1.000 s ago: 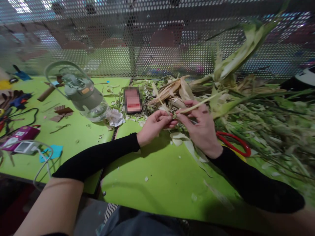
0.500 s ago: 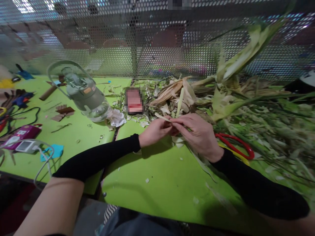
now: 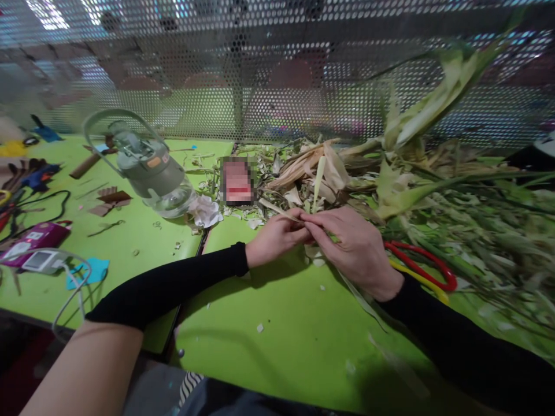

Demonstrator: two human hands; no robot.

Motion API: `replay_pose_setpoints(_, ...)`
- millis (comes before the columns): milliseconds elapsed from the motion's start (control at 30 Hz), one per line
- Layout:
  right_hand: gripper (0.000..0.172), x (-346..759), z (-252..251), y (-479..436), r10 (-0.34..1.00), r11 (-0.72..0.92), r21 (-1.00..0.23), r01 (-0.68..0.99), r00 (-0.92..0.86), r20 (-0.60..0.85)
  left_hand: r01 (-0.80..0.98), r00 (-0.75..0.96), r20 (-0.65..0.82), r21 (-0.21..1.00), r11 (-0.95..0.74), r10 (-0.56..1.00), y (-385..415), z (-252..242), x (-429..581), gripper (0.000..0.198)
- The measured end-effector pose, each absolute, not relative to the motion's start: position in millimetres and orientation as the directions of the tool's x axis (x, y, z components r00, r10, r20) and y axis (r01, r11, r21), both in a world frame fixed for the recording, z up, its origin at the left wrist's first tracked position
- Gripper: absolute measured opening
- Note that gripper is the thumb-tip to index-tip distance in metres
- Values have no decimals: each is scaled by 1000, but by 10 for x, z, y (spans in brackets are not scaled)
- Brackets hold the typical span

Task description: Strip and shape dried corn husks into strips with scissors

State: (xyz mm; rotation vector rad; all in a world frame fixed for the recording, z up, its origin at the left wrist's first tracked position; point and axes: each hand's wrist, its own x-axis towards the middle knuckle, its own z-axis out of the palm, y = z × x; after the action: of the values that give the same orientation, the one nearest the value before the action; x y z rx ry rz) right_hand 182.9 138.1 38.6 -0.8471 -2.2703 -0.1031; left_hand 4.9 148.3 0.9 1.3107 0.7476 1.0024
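Observation:
My left hand [image 3: 274, 237] and my right hand [image 3: 355, 248] meet over the green table, fingertips pinched together. Between them runs a narrow pale corn husk strip [image 3: 280, 210], whose free end sticks out to the upper left. Another pale green husk strip [image 3: 319, 176] stands up just behind my right fingers; its lower end is hidden, so I cannot tell whether it is held. A long thin husk strip [image 3: 362, 300] trails on the table below my right hand. The fingers hide where the pinched strip ends.
Dried corn husks [image 3: 299, 164] and shredded scraps heap behind and right. Red-handled scissors [image 3: 427, 266] lie by my right wrist. Left stand a water bottle [image 3: 151, 167], crumpled paper [image 3: 206, 211] and a purple device [image 3: 37, 240] with a cable. A perforated metal screen [image 3: 208, 98] closes the back.
The free end of the pinched husk strip reaches further left than before. Both hands stay together and have shifted slightly lower in view, my right one a little rightward.

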Motion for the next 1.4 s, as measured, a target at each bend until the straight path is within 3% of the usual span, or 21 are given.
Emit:
replay_pose_setpoints(300,21,1868,413,1461,543,750,-88,655,-535,647,-256,381,0,961,106,925,1449,145,67,6)
replay_pose_setpoints(600,16,1934,441,1540,692,692,-372,618,-424,584,-284,422,22,953,109,906,1482,98,46,11)
replay_pose_setpoints(867,18,1893,483,1485,655,735,-406,544,-414,632,-371,483,6,907,199,876,1481,114,43,16)
replay_pose_setpoints(1000,23,1873,514,1450,683,709,-403,578,-422,596,-365,430,11,917,162,903,1483,150,41,16)
replay_pose_setpoints(1233,25,1909,507,1477,672,678,-237,696,-455,584,-251,372,65,967,33,926,1490,125,41,12)
replay_pose_setpoints(1333,31,1945,527,1514,714,660,-313,683,-441,544,-182,363,125,981,-61,923,1465,104,37,14)
replay_pose_setpoints(1400,39,1961,541,1539,767,626,-425,654,-414,490,-97,366,190,981,-165,911,1441,113,25,15)
